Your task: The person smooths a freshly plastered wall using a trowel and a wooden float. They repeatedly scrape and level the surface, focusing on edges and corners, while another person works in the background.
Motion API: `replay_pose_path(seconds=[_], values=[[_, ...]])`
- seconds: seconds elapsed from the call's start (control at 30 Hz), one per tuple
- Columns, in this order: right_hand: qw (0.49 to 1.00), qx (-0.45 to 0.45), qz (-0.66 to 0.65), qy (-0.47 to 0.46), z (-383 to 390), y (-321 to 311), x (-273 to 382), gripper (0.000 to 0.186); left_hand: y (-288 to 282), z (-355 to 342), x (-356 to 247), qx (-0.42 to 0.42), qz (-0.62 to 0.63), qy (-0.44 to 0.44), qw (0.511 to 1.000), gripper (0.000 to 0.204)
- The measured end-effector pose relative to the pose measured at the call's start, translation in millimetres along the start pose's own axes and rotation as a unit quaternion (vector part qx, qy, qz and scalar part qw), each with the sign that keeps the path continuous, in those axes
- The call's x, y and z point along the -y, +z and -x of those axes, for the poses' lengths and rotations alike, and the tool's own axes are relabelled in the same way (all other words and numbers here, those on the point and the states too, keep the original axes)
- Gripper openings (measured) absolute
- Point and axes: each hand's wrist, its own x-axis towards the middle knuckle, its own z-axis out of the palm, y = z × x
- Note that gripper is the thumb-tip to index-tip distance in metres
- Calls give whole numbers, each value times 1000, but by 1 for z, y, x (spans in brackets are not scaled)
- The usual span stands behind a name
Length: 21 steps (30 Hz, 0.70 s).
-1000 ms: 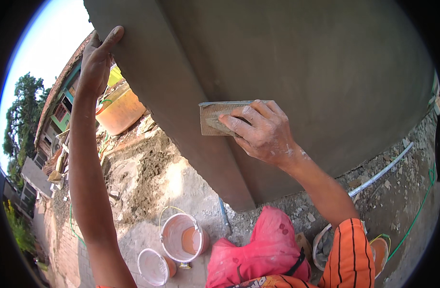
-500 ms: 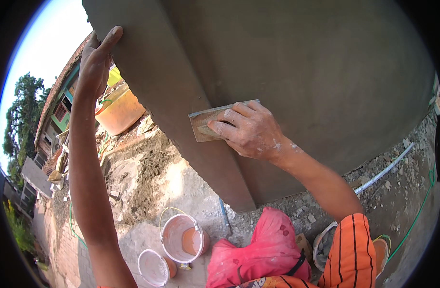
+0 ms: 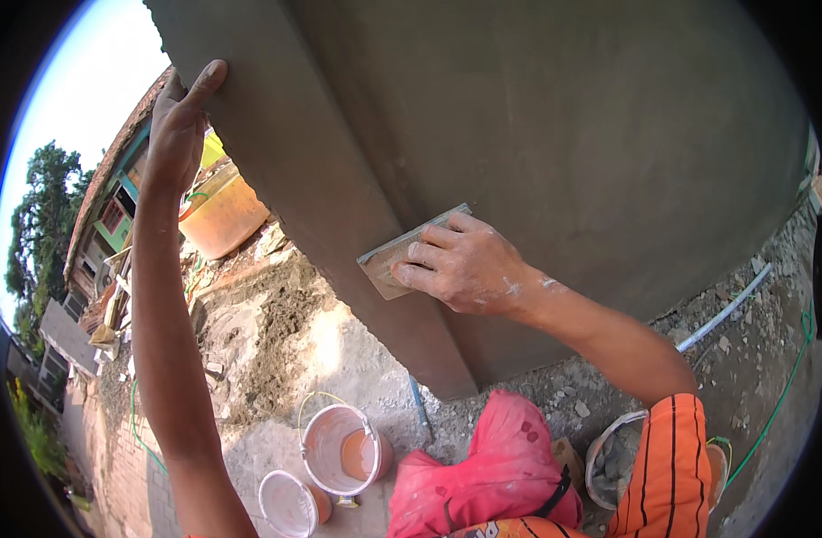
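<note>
A grey plastered wall (image 3: 554,134) rises before me, with a raised band (image 3: 312,179) along its rough left edge. My right hand (image 3: 474,267) is closed round the handle of a plastering float (image 3: 389,280). Its rectangular plate lies tilted across the step between the band and the wider wall face. White smears mark the fingers and wrist. At upper left my left hand (image 3: 180,125) grips the wall's edge, its thumb on the band's face and its fingers round the side, partly hidden.
Below stand two pale buckets (image 3: 375,448) (image 3: 281,502), and another bucket (image 3: 599,480) holding grey mix is by my right sleeve. A large orange tub (image 3: 227,215) sits beyond the edge. Rubble, a sand heap (image 3: 281,341), a pipe (image 3: 725,309) and a green hose (image 3: 774,426) lie on the ground.
My right hand has moved slightly downward with the float, whose plate is now more steeply tilted. My left hand keeps its place on the wall's edge.
</note>
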Motion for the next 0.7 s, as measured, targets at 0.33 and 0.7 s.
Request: replay_pose_path(seconds=[0.33, 0.7], values=[[993, 104, 0, -51, 24, 29, 18, 21, -4, -1, 4, -2, 10, 1, 1000, 60], [959, -141, 138, 202, -64, -100, -57, 25, 11, -11, 10, -56, -47, -6, 997, 57]])
